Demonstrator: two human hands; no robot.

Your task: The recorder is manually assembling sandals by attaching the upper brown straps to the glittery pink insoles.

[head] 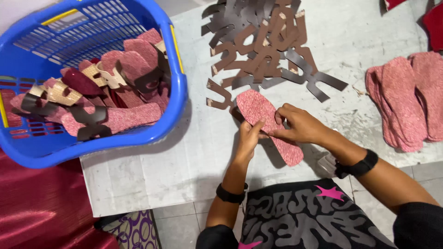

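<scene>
In the middle of the frame, both hands hold 1 pink insole (270,131) just above the worktop (184,157). The left hand (249,138) pinches its lower edge with thumb and fingers closed on it. The right hand (297,124) presses down on its middle, fingers clamped on it too.

The insole is thin and bendy, so it could fold or slip if 1 hand lets go too soon. A brown piece looks to be tucked under its top end; if the hands push crooked, the 2 parts could end up out of line.

The insole is shaped like a foot, with a rough, speckled pink top. At the top of the frame lies a pile of brown straps (263,46), flat, smooth and forked like a Y. At the right sits a stack of insoles (406,101), fuzzy and pink. At the upper left, a blue basket (180,92) of shiny plastic with slots holds insoles with straps already on.
</scene>
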